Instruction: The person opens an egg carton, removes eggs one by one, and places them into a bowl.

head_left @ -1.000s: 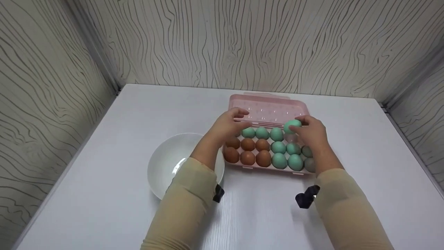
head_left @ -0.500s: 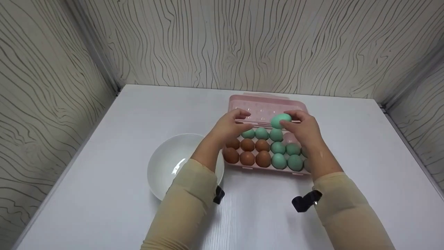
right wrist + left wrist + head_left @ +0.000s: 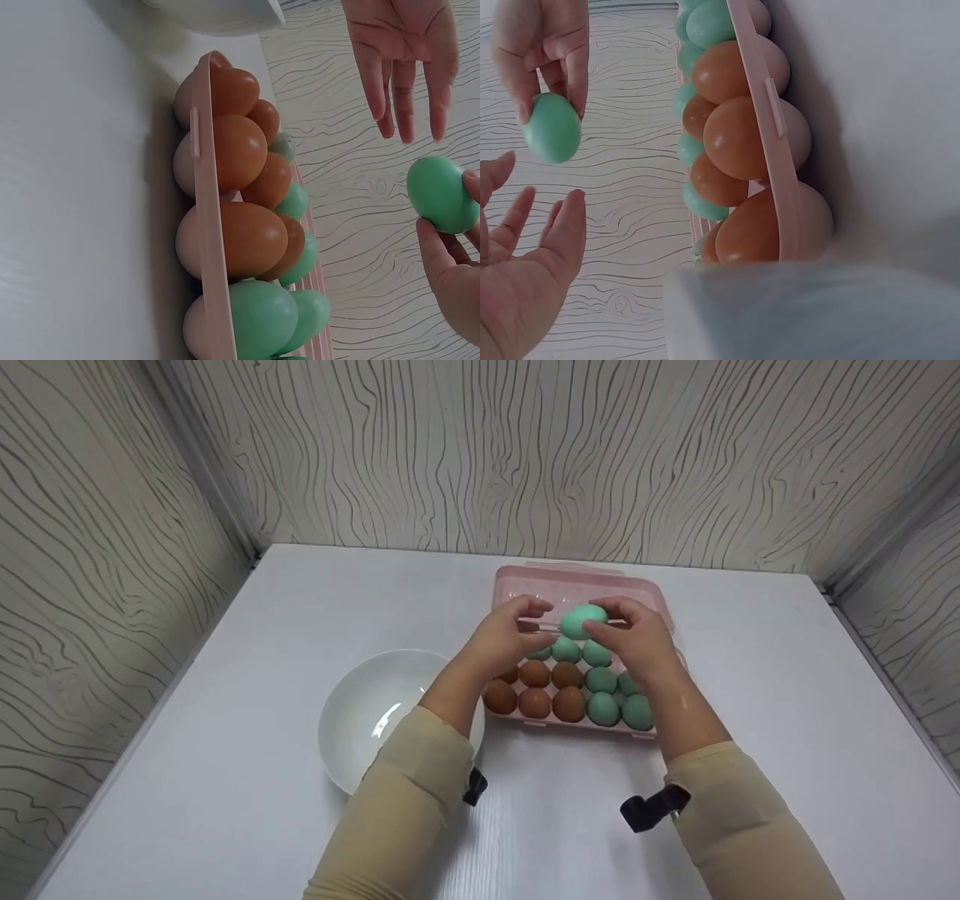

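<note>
A green egg (image 3: 583,622) is pinched between the thumb and fingers of my right hand (image 3: 637,641), raised above the back of the egg carton. Facing it from the left, my left hand (image 3: 506,637) has its fingers apart and holds nothing; in the left wrist view a gap shows between its fingertips and the egg (image 3: 553,129). Below both hands lies the pink egg carton (image 3: 577,721), lid (image 3: 585,585) folded back. Brown eggs (image 3: 535,703) fill its front left part, and green eggs (image 3: 603,709) stand at the right and along the back row. My right hand and forearm hide its right end.
A white bowl (image 3: 352,720) stands to the left of the carton, partly under my left forearm. The white table (image 3: 247,660) is bordered by wood-patterned walls (image 3: 495,457) at the back and sides.
My right hand has lifted the green egg from near the carton's back right and carried it left toward my left hand. The left hand has shifted slightly right.
</note>
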Demonstrator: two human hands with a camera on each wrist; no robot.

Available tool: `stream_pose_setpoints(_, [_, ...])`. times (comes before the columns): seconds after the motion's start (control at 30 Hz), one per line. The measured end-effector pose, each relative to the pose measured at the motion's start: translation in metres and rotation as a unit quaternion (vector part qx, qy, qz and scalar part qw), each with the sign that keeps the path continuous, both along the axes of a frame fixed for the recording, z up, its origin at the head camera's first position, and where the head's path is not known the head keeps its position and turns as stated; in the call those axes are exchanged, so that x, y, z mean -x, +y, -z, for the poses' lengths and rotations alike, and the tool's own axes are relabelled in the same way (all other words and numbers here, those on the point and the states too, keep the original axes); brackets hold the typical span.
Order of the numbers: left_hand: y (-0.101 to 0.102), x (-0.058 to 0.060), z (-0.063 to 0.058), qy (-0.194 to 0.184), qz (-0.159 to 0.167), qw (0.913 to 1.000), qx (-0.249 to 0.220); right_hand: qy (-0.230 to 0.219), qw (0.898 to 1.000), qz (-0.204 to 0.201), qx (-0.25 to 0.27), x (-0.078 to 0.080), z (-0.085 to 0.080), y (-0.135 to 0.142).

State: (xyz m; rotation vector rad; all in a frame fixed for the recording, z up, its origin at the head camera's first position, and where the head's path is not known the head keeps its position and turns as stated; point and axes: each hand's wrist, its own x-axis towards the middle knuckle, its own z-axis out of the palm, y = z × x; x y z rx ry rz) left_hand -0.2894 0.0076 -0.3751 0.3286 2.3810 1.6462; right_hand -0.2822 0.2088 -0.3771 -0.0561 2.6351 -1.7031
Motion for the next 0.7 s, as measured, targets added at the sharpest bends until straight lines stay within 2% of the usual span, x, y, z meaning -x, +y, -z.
stream_pose_setpoints(0.33, [0.003, -0.003, -0.002, 0.014, 0.030, 0.9987, -0.039, 0.005, 0.999, -0.030, 0.022, -0.009, -0.004, -0.016])
stream_pose_setpoints(0.5, [0.004, -0.003, -0.003, 0.017, 0.029, 0.9986, -0.041, 0.016, 0.998, -0.041, 0.038, -0.012, -0.005, -0.023])
stream_pose_setpoints(0.7, [0.003, -0.004, -0.004, 0.009, 0.023, 0.9993, -0.030, 0.003, 0.997, -0.044, 0.063, -0.013, -0.006, -0.028])
